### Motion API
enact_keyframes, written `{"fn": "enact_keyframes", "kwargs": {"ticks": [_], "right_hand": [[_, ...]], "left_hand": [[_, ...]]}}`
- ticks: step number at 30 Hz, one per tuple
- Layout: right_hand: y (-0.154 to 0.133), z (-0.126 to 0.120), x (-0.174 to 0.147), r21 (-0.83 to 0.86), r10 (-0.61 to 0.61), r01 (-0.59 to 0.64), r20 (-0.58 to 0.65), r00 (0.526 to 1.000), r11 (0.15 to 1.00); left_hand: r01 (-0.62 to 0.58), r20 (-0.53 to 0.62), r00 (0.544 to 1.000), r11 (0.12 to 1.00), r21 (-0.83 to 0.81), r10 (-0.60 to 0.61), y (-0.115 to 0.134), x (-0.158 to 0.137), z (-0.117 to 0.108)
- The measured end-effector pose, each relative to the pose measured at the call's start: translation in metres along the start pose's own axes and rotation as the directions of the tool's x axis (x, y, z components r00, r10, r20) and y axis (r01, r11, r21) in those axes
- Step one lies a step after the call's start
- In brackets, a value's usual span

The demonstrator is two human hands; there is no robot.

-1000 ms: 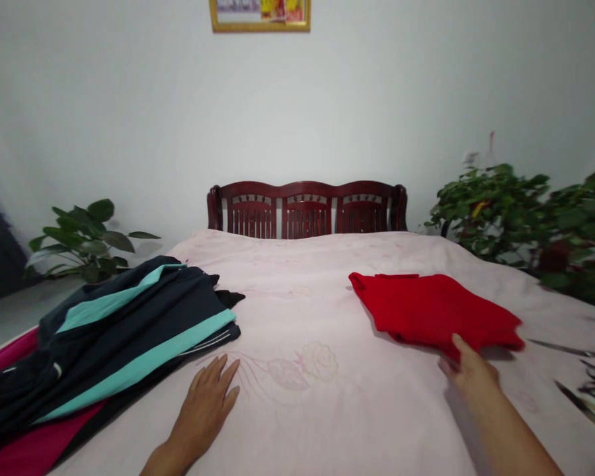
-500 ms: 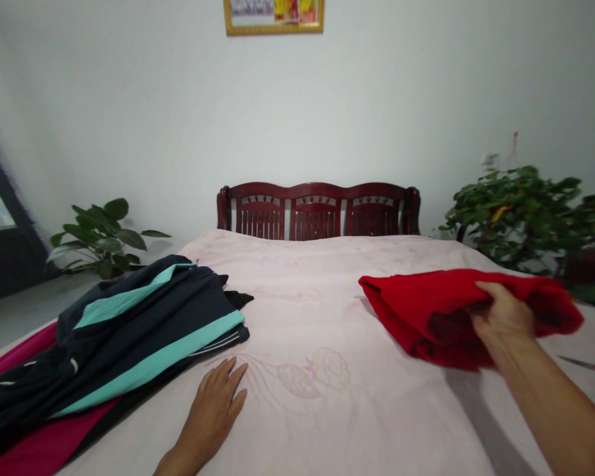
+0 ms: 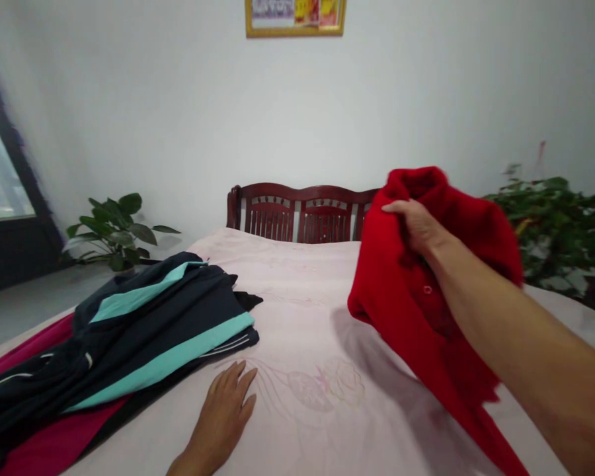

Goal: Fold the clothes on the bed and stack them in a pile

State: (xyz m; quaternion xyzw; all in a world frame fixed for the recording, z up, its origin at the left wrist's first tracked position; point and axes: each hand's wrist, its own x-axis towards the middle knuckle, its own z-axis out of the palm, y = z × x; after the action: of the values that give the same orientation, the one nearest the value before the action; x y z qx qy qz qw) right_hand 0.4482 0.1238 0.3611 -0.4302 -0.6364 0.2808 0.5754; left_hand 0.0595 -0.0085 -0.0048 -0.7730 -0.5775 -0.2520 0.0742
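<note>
Pink bedspread (image 3: 292,324), wooden headboard (image 3: 297,194), right fingers (image 3: 398,207) gripping red garment (image 3: 389,291), left fingers (image 3: 235,373) loosely extended

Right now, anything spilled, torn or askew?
Nothing stands out: no visible spill or damage. The red garment hangs crumpled from the right hand, as lifted cloth would; the loose clothes pile rests on the bedcover.

- A plain whitish wall (image 3: 178,99) is filling the background.
- A gold-framed picture (image 3: 295,16) is hanging there, cut off at the top.
- A dark red, slatted wooden back (image 3: 324,221) is rising behind the bed (image 3: 277,264), which a pale pink floral sheet is covering.
- Leafy plants (image 3: 555,228) are growing on both sides.
- At far left, a dark-framed glass pane (image 3: 0,165) is glowing pale above grey floor (image 3: 30,301).
</note>
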Motion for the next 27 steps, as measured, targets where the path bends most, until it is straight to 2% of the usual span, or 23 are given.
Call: {"fn": "enact_keyframes", "kwargs": {"ticks": [3, 5, 6, 8, 10, 12, 13, 14, 15, 16, 17, 19, 21, 23, 24, 25, 26, 27], "right_hand": [[0.01, 0.049, 0.02, 0.1, 0.074, -0.094, 0.187, 0.98, 0.991], [0.02, 0.061, 0.021, 0.15, 0.078, -0.116, 0.239, 0.968, 0.982], [0.026, 0.06, 0.017, 0.16, 0.074, -0.113, 0.229, 0.971, 0.981], [0.045, 0.044, 0.003, 0.127, 0.088, -0.108, 0.155, 0.984, 0.986], [0.073, 0.016, -0.02, 0.027, 0.144, -0.144, 0.034, 0.989, 0.989], [0.108, -0.017, -0.052, -0.147, 0.234, -0.254, -0.143, 0.962, 0.956], [0.128, -0.032, -0.072, -0.251, 0.237, -0.284, -0.203, 0.95, 0.925], [0.147, -0.044, -0.092, -0.331, 0.253, -0.318, -0.226, 0.941, 0.888], [0.166, -0.055, -0.114, -0.391, 0.273, -0.327, -0.188, 0.943, 0.86], [0.183, -0.063, -0.135, -0.475, 0.262, -0.314, -0.173, 0.949, 0.822], [0.197, -0.067, -0.154, -0.603, 0.244, -0.307, -0.186, 0.952, 0.736], [0.219, -0.07, -0.187, -0.808, 0.233, -0.32, -0.231, 0.944, 0.495], [0.229, -0.067, -0.205, -0.881, 0.256, -0.364, -0.293, 0.921, 0.301], [0.232, -0.062, -0.209, -0.886, 0.283, -0.413, -0.35, 0.893, 0.211], [0.232, -0.06, -0.207, -0.879, 0.292, -0.436, -0.373, 0.881, 0.192], [0.23, -0.059, -0.202, -0.867, 0.304, -0.461, -0.396, 0.867, 0.187], [0.229, -0.058, -0.197, -0.852, 0.315, -0.484, -0.411, 0.855, 0.201], [0.228, -0.058, -0.191, -0.836, 0.319, -0.497, -0.417, 0.851, 0.234]], "left_hand": [[0.012, 0.006, 1.0, 0.999, -0.037, -0.012, -0.003, -0.001, -0.002], [0.02, 0.016, 1.0, 0.998, -0.055, -0.019, -0.004, -0.001, -0.004], [0.023, 0.023, 1.0, 0.998, -0.059, -0.021, -0.004, -0.001, -0.005], [0.024, 0.038, 0.999, 0.998, -0.056, -0.022, -0.002, -0.001, -0.006], [0.019, 0.051, 0.999, 0.999, -0.043, -0.017, -0.001, 0.0, -0.007], [0.012, 0.052, 0.999, 1.0, -0.025, -0.01, 0.0, 0.001, -0.007], [0.008, 0.047, 0.999, 1.0, -0.015, -0.007, 0.001, 0.001, -0.006], [0.004, 0.038, 0.999, 1.0, -0.007, -0.004, 0.001, 0.001, -0.005], [0.001, 0.029, 1.0, 1.0, -0.001, -0.001, 0.0, 0.001, -0.005], [-0.001, 0.023, 1.0, 1.0, -0.001, 0.001, 0.001, 0.0, -0.004], [0.0, 0.02, 1.0, 1.0, -0.009, 0.0, 0.002, -0.001, -0.003], [0.021, 0.03, 0.999, 0.998, -0.067, -0.019, 0.009, -0.003, -0.003], [0.082, 0.071, 0.995, 0.977, -0.198, -0.069, 0.025, -0.002, -0.003], [0.184, 0.156, 0.979, 0.895, -0.406, -0.131, 0.052, 0.003, -0.003], [0.256, 0.218, 0.962, 0.812, -0.525, -0.163, 0.069, 0.008, -0.002], [0.351, 0.297, 0.934, 0.685, -0.638, -0.201, 0.087, 0.015, -0.002], [0.487, 0.408, 0.873, 0.499, -0.717, -0.266, 0.106, 0.023, -0.001], [0.604, 0.522, 0.792, 0.281, -0.746, -0.318, 0.125, 0.032, 0.0]]}}
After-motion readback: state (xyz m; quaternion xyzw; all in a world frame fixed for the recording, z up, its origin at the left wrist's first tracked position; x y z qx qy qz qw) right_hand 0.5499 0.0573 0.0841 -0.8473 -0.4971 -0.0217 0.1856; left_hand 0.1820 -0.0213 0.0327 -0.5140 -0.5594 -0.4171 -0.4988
